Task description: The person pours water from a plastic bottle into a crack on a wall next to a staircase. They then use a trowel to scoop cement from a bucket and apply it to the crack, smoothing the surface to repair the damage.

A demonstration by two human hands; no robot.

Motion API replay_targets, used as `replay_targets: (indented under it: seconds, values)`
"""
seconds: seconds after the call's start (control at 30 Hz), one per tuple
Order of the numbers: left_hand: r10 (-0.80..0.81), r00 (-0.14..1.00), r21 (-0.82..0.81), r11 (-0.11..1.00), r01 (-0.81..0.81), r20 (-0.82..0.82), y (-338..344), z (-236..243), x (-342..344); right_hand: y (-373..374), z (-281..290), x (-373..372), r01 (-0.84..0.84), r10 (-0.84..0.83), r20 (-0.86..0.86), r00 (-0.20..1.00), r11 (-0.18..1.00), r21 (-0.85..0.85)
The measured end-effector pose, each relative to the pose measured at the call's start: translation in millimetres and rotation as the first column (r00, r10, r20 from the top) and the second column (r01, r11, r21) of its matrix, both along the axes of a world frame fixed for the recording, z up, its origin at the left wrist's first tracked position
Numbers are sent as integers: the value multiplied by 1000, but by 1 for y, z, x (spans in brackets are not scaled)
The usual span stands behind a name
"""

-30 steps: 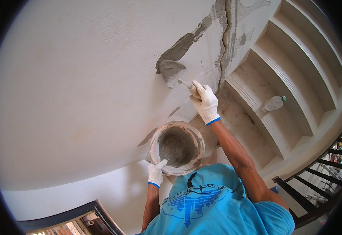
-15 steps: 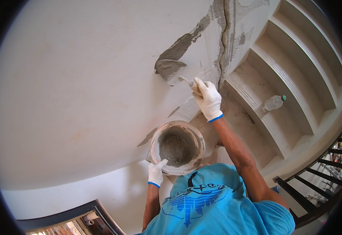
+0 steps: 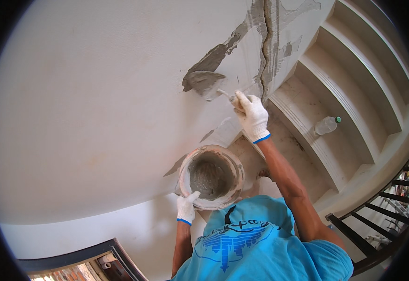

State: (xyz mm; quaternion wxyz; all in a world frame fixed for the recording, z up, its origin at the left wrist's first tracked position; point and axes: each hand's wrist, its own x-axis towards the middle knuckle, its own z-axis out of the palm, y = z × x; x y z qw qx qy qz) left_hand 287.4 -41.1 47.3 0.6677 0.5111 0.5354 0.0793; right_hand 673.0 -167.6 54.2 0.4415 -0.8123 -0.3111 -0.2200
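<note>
My right hand, in a white knit glove, is closed on the handle of a trowel, whose blade lies against the white wall over a grey patch of plaster. A long crack with grey streaks runs up the wall just right of the patch. My left hand, also gloved, grips the near left rim of a plaster-crusted bucket with wet grey mix inside. My blue shirt fills the lower middle.
Curved pale stairs rise along the right, with a clear plastic bottle with a green cap on one tread. A dark railing is at lower right. A dark-framed opening shows at lower left.
My right hand has moved right and slightly up, and the angle of the trowel handle has shifted a little. My left hand and the bucket stay nearly in place.
</note>
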Motion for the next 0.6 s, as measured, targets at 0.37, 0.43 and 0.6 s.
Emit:
replay_targets:
  seconds: [0.37,0.43,0.6]
  values:
    - [25,1000,-2,1000,-25,-3,-7,2,6,-29,-9,-8,8,0,-69,998,994,110]
    - [13,1000,-2,1000,-13,-17,-7,5,8,-18,2,-6,-36,41,-38,998,992,122]
    - [19,1000,1,1000,-19,-6,-5,1,4,2,6,2,-71,76,-29,997,987,146]
